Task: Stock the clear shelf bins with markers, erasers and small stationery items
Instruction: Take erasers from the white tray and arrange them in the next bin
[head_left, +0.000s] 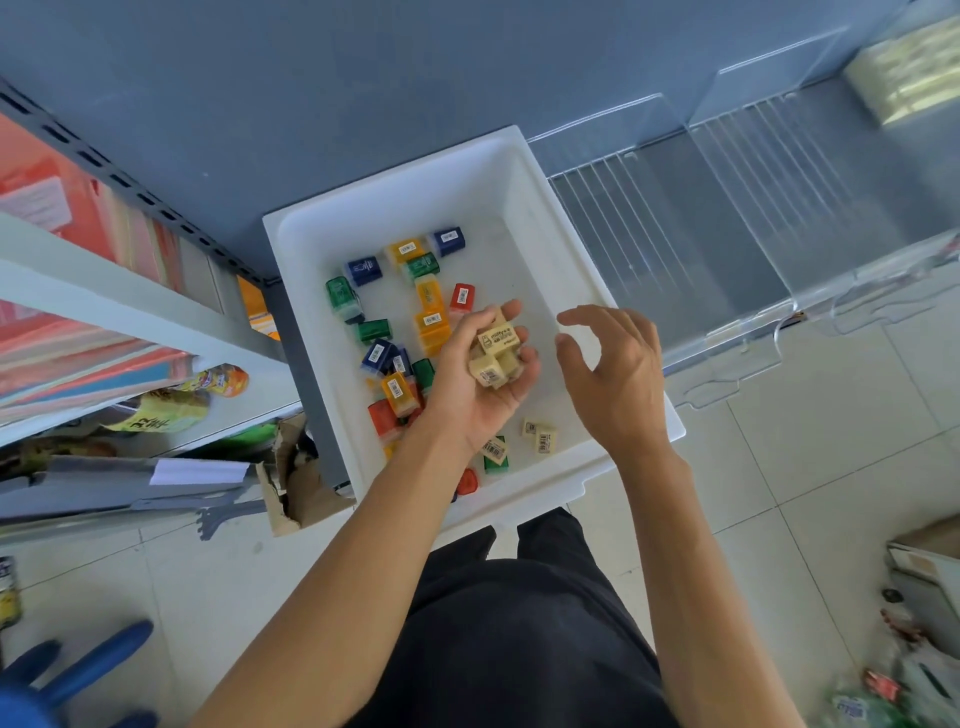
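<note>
Above the dark trousers (498, 649), the left hand (467, 400) cups cream erasers (496, 353) over the white tray (395, 176). The right hand (618, 379) hangs empty, fingers (597, 314) loosely curled. This looks like the gathering step; next probably the loose erasers (539, 435), then the clear shelf bins (727, 218).

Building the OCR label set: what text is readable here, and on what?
"miffy": on the top eraser held in the left hand; the smaller print beside it is unreadable.
Barcode stickers on the coloured boxes in the white tray: too small to read.
Yellow packet at far left: large dark characters, too blurred to read.
</note>
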